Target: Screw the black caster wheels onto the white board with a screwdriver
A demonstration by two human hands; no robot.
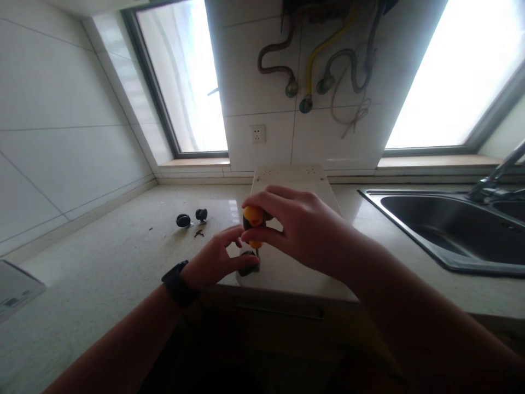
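Note:
My right hand (pixel 293 219) is closed round the orange and black handle of a screwdriver (pixel 254 215), which stands upright. Its shaft points down at a dark caster wheel (pixel 247 264) on the near left corner of a white board (pixel 287 268). With thumb and fingers, my left hand (pixel 217 257) holds that caster against the board. The screwdriver's tip and any screw under it are too small to make out. Two more black casters, one (pixel 183 220) and another (pixel 200 214), lie on the counter to the left, with several small screws (pixel 199 233) near them.
The board lies on a pale stone countertop (pixel 118 246). To the right is a steel sink (pixel 435 230) with a faucet (pixel 488 189). A white box (pixel 18 287) sits at the left edge. Pipes and a yellow hose (pixel 310 65) hang on the back wall above a socket (pixel 257 134).

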